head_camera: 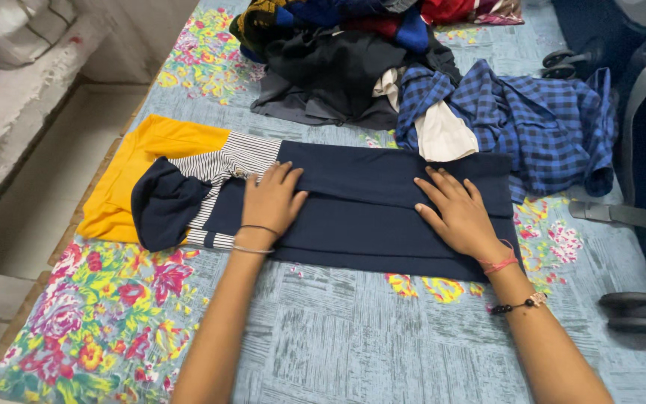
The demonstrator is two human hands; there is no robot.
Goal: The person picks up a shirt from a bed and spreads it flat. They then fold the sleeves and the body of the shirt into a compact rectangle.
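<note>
Navy, yellow and stripes showing under the hands

The garment (383, 202) under both hands is showing navy, with black-and-white stripes and yellow beyond the left hand (272, 200); a blue checked shirt (540, 123) is lying past the right hand (457, 213), on a blue floral bedsheet (114, 314).

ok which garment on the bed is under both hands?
The folded navy shirt with yellow-and-striped top, both hands flat on it; the blue checked shirt and dark pile lie untouched behind.

I see a bed (353, 329) covered by a blue-grey sheet with floral print. At its centre lies a folded navy, striped and yellow shirt (368, 206); at twelve o'clock a heap of dark clothes (338, 63); at two o'clock a blue checked shirt (540, 123).
</note>
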